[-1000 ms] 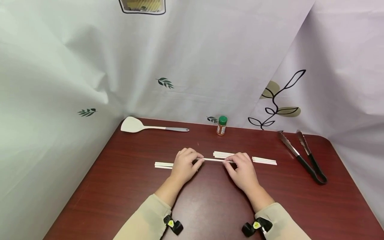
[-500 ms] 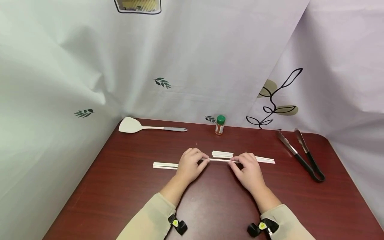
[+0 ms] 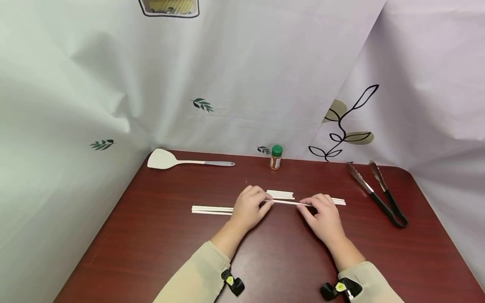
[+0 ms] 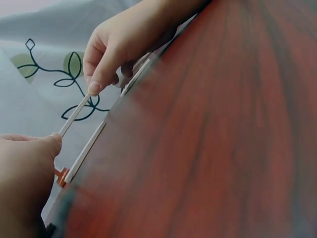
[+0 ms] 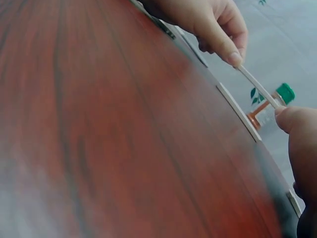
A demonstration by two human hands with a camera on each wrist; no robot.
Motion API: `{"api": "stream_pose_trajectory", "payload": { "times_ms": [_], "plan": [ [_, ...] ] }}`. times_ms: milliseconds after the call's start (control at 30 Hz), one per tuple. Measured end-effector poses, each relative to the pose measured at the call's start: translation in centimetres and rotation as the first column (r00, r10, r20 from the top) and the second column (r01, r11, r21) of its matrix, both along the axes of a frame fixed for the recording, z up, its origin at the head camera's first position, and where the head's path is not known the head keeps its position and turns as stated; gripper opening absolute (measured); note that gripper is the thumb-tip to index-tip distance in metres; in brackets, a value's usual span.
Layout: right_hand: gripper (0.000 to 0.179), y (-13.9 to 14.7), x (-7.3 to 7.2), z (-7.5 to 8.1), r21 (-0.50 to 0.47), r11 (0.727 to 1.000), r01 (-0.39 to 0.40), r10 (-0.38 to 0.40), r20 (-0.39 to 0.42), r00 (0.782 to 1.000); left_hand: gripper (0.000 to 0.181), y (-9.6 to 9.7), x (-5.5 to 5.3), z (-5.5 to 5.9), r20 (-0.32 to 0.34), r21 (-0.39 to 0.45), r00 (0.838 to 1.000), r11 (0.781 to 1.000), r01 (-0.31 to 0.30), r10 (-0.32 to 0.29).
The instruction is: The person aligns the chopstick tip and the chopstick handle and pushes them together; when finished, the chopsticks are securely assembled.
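A thin pale stick [image 3: 285, 202], seemingly wooden, is held level between both hands, a little above the tabletop. My left hand [image 3: 250, 207] pinches its left end between thumb and fingertips. At the other end, my right hand [image 3: 323, 213] pinches it the same way. The wrist views show a bare length of stick [image 4: 75, 115] between the thumbs. Short pale sticks [image 3: 280, 195] lie on the table just behind the held one. Longer sticks [image 3: 212, 209] stretch out left of my left hand, partly covered by it. More sticks [image 3: 338, 201] emerge behind my right hand.
The dark red table [image 3: 280, 252] ends at a white patterned cloth [image 3: 227, 63] behind. A white spatula [image 3: 163, 159] lies at the back left. A green-capped spice bottle [image 3: 275, 158] stands at the back. Metal tongs [image 3: 382, 198] with black handles lie spread at the right.
Both hands have shifted right together, carrying the stick. More of the left sticks now shows, and less of the right ones. The head view has turned slightly.
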State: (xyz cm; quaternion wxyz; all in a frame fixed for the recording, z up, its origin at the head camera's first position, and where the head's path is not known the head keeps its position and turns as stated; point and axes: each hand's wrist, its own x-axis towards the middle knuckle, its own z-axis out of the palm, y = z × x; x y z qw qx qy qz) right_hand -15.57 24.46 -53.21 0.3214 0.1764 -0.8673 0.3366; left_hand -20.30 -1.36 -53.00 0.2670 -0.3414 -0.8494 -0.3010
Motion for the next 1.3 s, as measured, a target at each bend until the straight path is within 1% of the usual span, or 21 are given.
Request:
{"api": "stream_pose_trajectory", "payload": {
  "times_ms": [133, 267, 367, 533, 667, 733, 800, 867, 967, 1033, 1133, 1200, 1300],
  "plan": [
    [0.017, 0.9, 0.2, 0.1, -0.001, 1.000, 0.018, -0.018, -0.023, 1.000, 0.007, 1.1, -0.1, 0.2, 0.012, -0.025, 1.000, 1.000, 0.002, -0.002],
    [0.021, 1.7, 0.5, 0.1, -0.015, 1.000, 0.024, -0.025, -0.049, 0.998, 0.007, 2.2, -0.2, 0.2, 0.033, -0.040, 0.999, 0.999, 0.019, -0.017],
    [0.021, 2.2, 0.8, 0.1, -0.032, 0.999, 0.029, -0.030, -0.042, 0.999, 0.007, 2.8, -0.2, 0.2, 0.041, -0.037, 0.999, 0.999, 0.035, -0.033],
    [0.020, 2.9, 1.3, 0.0, -0.056, 0.997, 0.052, -0.052, 0.000, 0.999, 0.007, 3.7, -0.1, 0.3, 0.071, -0.041, 0.995, 0.997, 0.067, -0.064],
    [0.023, 3.1, 1.8, -0.2, -0.070, 0.996, 0.052, -0.051, 0.026, 0.998, 0.006, 3.9, 0.1, 0.3, 0.128, -0.022, 0.985, 0.993, 0.118, -0.115],
    [0.025, 3.1, 1.9, -0.3, -0.072, 0.997, 0.039, -0.036, 0.035, 0.999, 0.005, 3.9, 0.3, 0.3, 0.156, -0.003, 0.977, 0.989, 0.148, -0.146],
    [0.027, 3.1, 1.9, -0.4, -0.072, 0.997, 0.012, -0.009, 0.039, 0.999, 0.005, 3.9, 0.4, 0.2, 0.182, 0.002, 0.970, 0.986, 0.166, -0.163],
    [0.028, 3.0, 1.9, -0.4, -0.063, 0.998, -0.008, 0.011, 0.050, 0.999, 0.005, 3.9, 0.5, 0.1, 0.201, -0.005, 0.965, 0.985, 0.171, -0.166],
    [0.027, 3.0, 2.0, -0.5, -0.047, 0.999, -0.028, 0.031, 0.066, 0.997, 0.006, 4.0, 0.5, -0.2, 0.221, -0.037, 0.963, 0.985, 0.168, -0.156],
    [0.027, 3.0, 2.0, -0.5, -0.033, 0.999, -0.033, 0.035, 0.080, 0.996, 0.007, 4.0, 0.5, -0.2, 0.234, -0.057, 0.961, 0.985, 0.166, -0.148],
    [0.026, 3.1, 1.9, -0.5, -0.016, 0.999, -0.034, 0.035, 0.099, 0.994, 0.007, 4.1, 0.5, -0.3, 0.264, -0.078, 0.954, 0.982, 0.170, -0.144],
    [0.026, 3.1, 1.9, -0.6, -0.010, 0.999, -0.037, 0.038, 0.115, 0.993, 0.007, 4.1, 0.5, -0.2, 0.285, -0.086, 0.948, 0.981, 0.177, -0.146],
    [0.025, 3.1, 1.8, -0.6, -0.004, 0.999, -0.043, 0.043, 0.131, 0.990, 0.007, 4.1, 0.5, -0.1, 0.298, -0.101, 0.942, 0.977, 0.189, -0.152]
  ]
}}
